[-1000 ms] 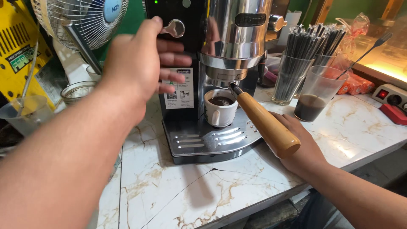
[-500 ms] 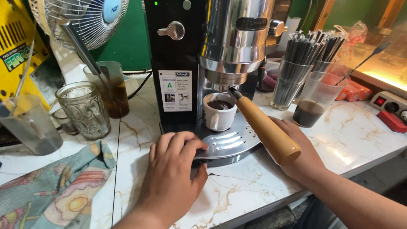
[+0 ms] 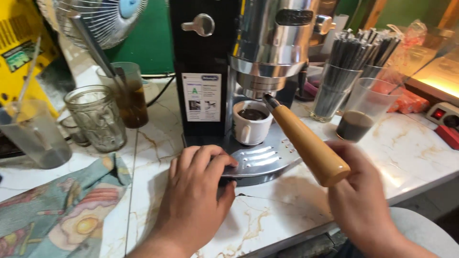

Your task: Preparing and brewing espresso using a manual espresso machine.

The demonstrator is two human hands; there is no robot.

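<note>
**A:** We're looking down at an espresso machine on a marble-patterned counter. What are the hands doing?

**B:** The left hand lies flat, palm down, fingers together, on the front edge of the metal drip tray. The fingertips press on the tray's rim and the thumb tucks under its front lip. It isn't closed around anything, just resting there.

**A:** And the other one?

**B:** The right hand is under the butt end of the wooden portafilter handle. The handle slants up and away to the machine's chrome brew head, where it is locked in. The fingers curl beneath the wood; I can't tell how tightly, since the handle's end covers them.

**A:** Anything under the spout?

**B:** A small white cup stands on the tray right below the brew head, with dark coffee in it. It's just left of the handle, not touching either hand.

**A:** Around the machine?

**B:** To the right, a clear plastic cup with dark liquid at the bottom, and behind it a glass of dark straws. To the left, an embossed glass jar, a tumbler of brown drink with a fan above it, and a patterned cloth at the near corner.
</note>
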